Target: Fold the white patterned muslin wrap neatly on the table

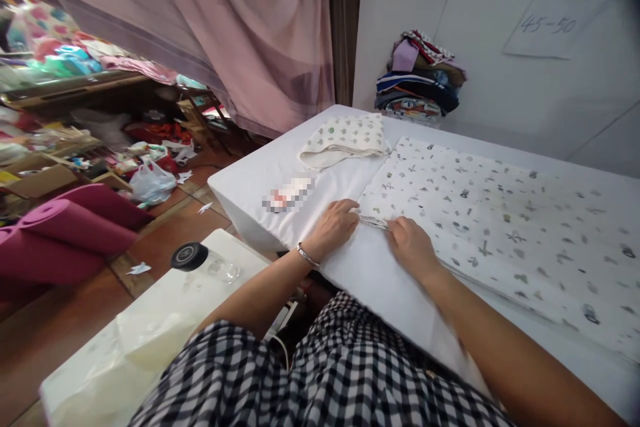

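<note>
A white cloth (480,213) printed with small grey and black figures lies folded flat in layers on the white table (250,193). At its near left corner, my left hand (334,227), with a bracelet on the wrist, has its fingers curled at the edge. My right hand (413,245) pinches the same layered edge a little to the right, thumb and fingertips together. Between the hands a short stretch of stacked edges shows. Behind them rests a smaller folded cloth (347,139) with a green and grey print.
A blurred-out item (289,193) lies left of my hands. Stacked folded clothes (420,77) stand against the wall. At my left a lower white surface (165,320) carries a clear bottle with a black lid (190,255). Pink rolls (70,233) and a plastic bag (153,180) occupy the floor.
</note>
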`<state>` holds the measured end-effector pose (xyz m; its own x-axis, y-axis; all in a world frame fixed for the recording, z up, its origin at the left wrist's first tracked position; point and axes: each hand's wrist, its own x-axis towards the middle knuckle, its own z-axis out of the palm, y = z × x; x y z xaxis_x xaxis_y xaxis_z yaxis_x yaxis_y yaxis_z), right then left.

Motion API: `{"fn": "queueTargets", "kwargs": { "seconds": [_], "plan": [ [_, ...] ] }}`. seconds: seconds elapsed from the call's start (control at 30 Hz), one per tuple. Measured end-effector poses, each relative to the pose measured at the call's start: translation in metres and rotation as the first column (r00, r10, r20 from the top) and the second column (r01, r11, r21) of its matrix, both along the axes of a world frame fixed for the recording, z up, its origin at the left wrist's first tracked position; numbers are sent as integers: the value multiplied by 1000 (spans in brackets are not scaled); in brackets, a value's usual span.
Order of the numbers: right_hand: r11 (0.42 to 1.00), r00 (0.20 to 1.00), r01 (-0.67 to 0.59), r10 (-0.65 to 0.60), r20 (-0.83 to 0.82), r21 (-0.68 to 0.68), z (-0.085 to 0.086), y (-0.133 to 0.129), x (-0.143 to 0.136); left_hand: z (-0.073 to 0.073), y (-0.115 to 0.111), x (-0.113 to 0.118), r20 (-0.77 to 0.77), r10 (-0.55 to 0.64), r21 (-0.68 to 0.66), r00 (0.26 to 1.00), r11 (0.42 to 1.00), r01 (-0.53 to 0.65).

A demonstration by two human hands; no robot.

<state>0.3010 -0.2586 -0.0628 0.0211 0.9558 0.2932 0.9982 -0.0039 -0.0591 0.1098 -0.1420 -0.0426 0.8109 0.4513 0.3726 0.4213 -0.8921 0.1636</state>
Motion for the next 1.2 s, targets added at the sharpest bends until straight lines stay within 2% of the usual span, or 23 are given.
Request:
{"fn": "queueTargets", "kwargs": {
  "seconds": [0.2, 0.47, 0.6, 0.8, 0.9, 1.07, 1.2],
  "plan": [
    [1000, 1000, -5, 5, 1, 12, 0, 1, 0, -2, 5, 8, -53, -121, 34, 991, 992, 123],
    [1000, 1000, 16, -16, -3, 0, 0, 2, 0, -3, 16, 21, -136, -153, 177, 979, 968, 176],
    [1000, 998, -15, 14, 69, 7, 1, 1, -2, -2, 13, 13, -153, -142, 135, 978, 977, 163],
    [997, 980, -44, 54, 193, -57, 6, -1, -9, -2, 8, 3, -118, -127, -13, 985, 992, 126],
    [996, 978, -28, 45, 204, -85, 8, -1, -10, -2, 10, 0, -31, -56, -119, 998, 992, 52],
    [993, 982, -12, 33, 185, -115, 8, 0, -10, -1, 18, -9, 120, 215, -295, 969, 940, -172],
    [992, 982, -11, 34, 185, -124, 9, 0, -11, 4, 20, -9, 117, 290, -343, 950, 909, -236]
  ]
}}
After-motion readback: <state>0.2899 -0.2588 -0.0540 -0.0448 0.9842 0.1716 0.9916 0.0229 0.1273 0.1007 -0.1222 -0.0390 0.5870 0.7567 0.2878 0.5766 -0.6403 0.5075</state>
